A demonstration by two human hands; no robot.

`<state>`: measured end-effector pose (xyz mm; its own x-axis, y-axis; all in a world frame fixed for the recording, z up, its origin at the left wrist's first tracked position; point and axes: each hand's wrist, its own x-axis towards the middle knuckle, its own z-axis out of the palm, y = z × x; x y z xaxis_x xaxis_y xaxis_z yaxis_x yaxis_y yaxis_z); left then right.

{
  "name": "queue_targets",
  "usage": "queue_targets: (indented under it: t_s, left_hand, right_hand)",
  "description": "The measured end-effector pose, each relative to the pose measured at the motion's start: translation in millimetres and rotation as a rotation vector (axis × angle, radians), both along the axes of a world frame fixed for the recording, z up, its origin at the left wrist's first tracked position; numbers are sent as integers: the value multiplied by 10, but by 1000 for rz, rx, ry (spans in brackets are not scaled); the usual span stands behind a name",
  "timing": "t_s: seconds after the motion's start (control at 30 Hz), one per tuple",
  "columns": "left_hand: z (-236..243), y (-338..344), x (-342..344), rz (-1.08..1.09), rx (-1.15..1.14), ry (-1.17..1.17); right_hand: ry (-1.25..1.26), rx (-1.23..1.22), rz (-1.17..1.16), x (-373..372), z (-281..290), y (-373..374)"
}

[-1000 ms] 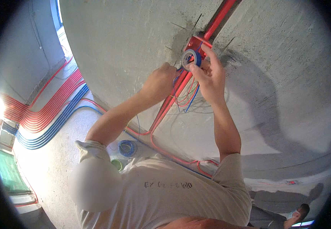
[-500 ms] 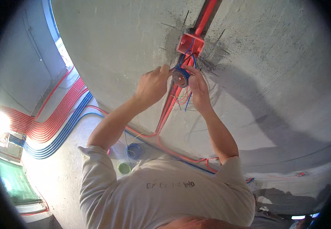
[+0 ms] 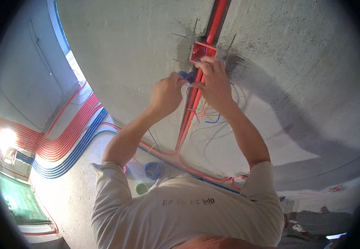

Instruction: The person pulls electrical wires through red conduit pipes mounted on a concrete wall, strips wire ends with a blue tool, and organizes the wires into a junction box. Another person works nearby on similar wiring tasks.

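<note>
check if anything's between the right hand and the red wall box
Nothing visible: the right hand overlaps the red wall box at its lower edge in view. The blue tape is lower left, at the left hand.

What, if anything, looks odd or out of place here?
A loose blue wire and thin red wires curl messily below the right hand, unlike the red pipes lying in neat rows. The wall around the red box also looks rough, with dark patches and lines.

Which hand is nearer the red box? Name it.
The right hand, overlapping the red box in view; the left hand is lower, clear of it.
</note>
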<state>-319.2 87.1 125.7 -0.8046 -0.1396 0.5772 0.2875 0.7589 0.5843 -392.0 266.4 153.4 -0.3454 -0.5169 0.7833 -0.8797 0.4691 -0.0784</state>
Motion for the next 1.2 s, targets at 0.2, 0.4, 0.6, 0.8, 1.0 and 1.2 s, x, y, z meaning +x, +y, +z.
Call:
queue_targets:
  t_s: [0.2, 0.4, 0.6, 0.8, 1.0, 1.2]
  left_hand:
    - [-16, -58, -7, -104, 364, -82]
    - [-89, -54, -2, -108, 348, -66]
    - [-92, -156, -99, -115, 373, -27]
    - [111, -248, -184, -382, 760, -210]
    - [90, -114, -135, -47, 257, -2]
    - [-99, -25, -45, -12, 276, 252]
  right_hand:
    - [-179, 251, 314, -187, 374, -294]
    - [-865, 112, 413, -138, 604, -352]
    - [-761, -221, 467, 105, 409, -290]
    - [-776, -310, 648, 192, -173, 123]
    - [-4, -2, 170, -26, 272, -157]
    - [-522, 360, 123, -161, 718, -742]
